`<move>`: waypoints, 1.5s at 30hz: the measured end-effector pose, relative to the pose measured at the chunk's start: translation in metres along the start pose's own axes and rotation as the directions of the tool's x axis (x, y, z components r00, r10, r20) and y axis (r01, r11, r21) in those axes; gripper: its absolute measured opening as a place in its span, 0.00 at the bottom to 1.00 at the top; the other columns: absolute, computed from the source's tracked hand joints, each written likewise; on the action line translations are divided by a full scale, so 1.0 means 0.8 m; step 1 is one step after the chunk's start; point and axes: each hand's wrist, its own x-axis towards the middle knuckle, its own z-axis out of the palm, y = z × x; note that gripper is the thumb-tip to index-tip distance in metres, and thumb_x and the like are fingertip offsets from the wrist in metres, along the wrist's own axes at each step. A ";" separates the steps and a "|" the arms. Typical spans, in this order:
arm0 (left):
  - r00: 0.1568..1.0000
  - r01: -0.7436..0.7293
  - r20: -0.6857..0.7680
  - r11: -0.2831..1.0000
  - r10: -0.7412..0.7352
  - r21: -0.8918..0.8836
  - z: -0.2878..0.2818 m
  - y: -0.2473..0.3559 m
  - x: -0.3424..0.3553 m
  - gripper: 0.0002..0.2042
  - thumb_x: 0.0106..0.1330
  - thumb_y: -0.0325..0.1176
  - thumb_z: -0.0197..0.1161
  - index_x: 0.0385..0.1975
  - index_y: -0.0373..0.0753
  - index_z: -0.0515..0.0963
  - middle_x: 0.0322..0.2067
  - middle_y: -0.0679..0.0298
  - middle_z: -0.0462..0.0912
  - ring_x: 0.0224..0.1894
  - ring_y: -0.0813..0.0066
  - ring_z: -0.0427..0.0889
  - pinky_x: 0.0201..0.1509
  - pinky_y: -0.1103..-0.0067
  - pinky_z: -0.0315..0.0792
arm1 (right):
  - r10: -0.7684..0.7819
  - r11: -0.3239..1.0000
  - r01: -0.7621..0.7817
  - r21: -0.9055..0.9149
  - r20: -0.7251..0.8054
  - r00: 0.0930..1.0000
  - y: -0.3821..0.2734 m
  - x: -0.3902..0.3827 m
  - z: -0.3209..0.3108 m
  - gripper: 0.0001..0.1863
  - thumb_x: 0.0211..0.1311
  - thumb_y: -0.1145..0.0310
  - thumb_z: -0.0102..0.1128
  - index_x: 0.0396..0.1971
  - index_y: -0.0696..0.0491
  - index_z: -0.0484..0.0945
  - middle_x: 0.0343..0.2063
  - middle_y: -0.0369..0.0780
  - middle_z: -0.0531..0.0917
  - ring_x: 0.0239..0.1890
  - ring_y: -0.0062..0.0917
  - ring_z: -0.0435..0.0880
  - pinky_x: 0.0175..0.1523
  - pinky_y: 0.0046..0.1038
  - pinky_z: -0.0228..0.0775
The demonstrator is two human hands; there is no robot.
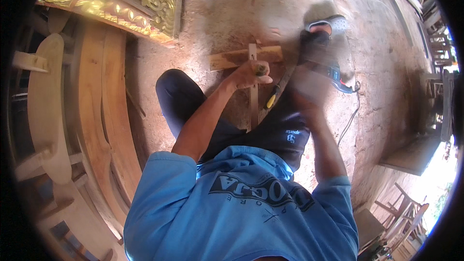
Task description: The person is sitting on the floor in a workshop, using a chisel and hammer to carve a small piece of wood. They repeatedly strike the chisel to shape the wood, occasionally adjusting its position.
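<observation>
My left hand is closed in a fist over a narrow wooden strip. The dark, round end of a tool handle shows at the top of the fist; the rest of that tool is hidden. The strip rests across a rough wooden board on the ground, between my legs. My right hand is raised over my right thigh, smeared by motion. A blurred brownish shape lies at its far side, and I cannot make out whether it is held.
A yellow-handled tool with a long dark blade lies by my right thigh. Beyond it sits a corded power tool. Long timber pieces and a gilded carved panel stand at left. Wooden furniture frames are at right.
</observation>
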 end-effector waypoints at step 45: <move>0.955 0.132 -0.244 0.979 -0.168 -0.158 -0.024 -0.020 0.077 0.18 0.61 0.49 0.75 0.22 0.44 0.77 0.21 0.72 0.76 0.26 0.81 0.75 0.34 0.78 0.70 | 0.775 0.570 -0.820 0.045 0.301 0.555 0.163 -0.186 0.030 0.15 0.56 0.73 0.64 0.43 0.63 0.79 0.26 0.50 0.86 0.29 0.34 0.87 0.37 0.34 0.76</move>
